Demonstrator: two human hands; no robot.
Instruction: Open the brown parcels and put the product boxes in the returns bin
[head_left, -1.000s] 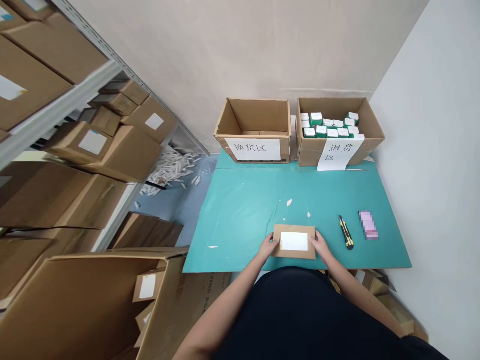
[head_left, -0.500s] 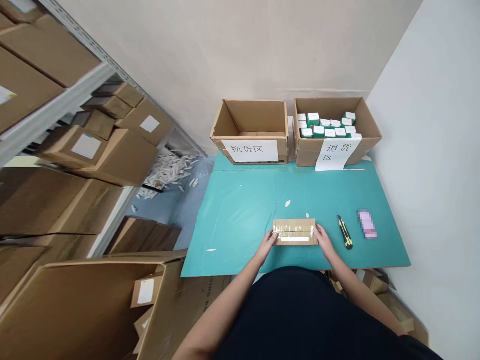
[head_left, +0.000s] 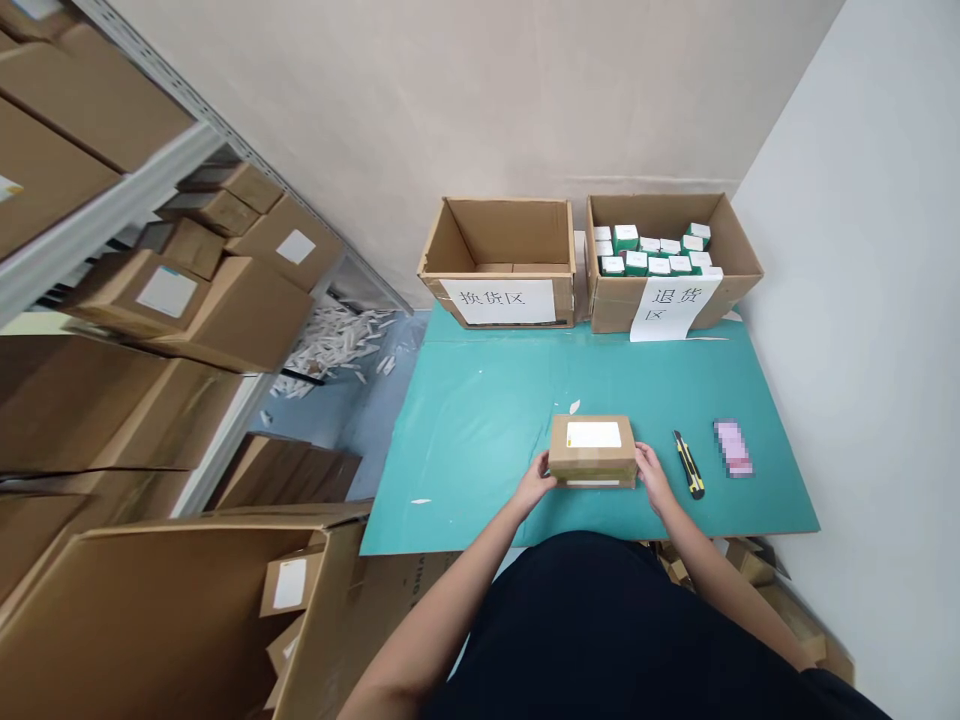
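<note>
A small brown cardboard box with a white label on its upper face is held between my two hands over the near part of the green tabletop. My left hand is closed on its left end, and my right hand grips the right end. Clear tape shows along the side facing me. To the right of my right hand lies a black and yellow box cutter. Farther right is a pink, pixelated flat object whose kind I cannot tell.
At the back edge stand two open cartons with paper signs: the left carton, and the right carton holding several green and white boxes. Shelving with cardboard boxes lines the left, above a large open carton. A wall borders the right.
The cardboard box has been tilted between my hands: its taped face was up before, and now the labelled face shows on top with the tape toward me. Both hands stayed at its ends.
</note>
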